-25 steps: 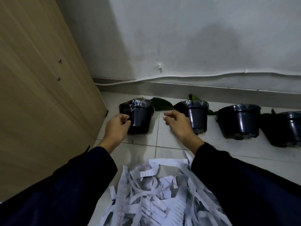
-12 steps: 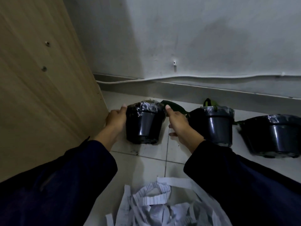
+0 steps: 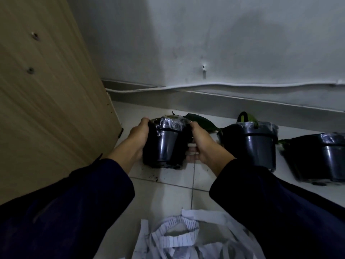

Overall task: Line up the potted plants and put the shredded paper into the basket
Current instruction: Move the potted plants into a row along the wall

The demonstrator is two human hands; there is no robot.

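Note:
A black plastic plant pot (image 3: 167,143) with clear film over its top stands on the tiled floor near the wall. My left hand (image 3: 137,138) grips its left side and my right hand (image 3: 200,144) grips its right side. To its right stand a second black pot (image 3: 258,144) and a third black pot (image 3: 321,156), each with film over the top. A dark green leaf (image 3: 200,121) lies behind the held pot. A heap of white shredded paper (image 3: 186,240) lies on the floor at the bottom of the view. No basket is in view.
A wooden cabinet side (image 3: 46,101) rises on the left, close to the held pot. A grey wall with a white cable (image 3: 242,86) along the skirting closes the back. Specks of soil (image 3: 155,177) dot the tile in front of the held pot.
Both hands went from hovering near the leftmost pot to closing on its two sides. The view has moved nearer, and the fourth pot on the right has left the frame.

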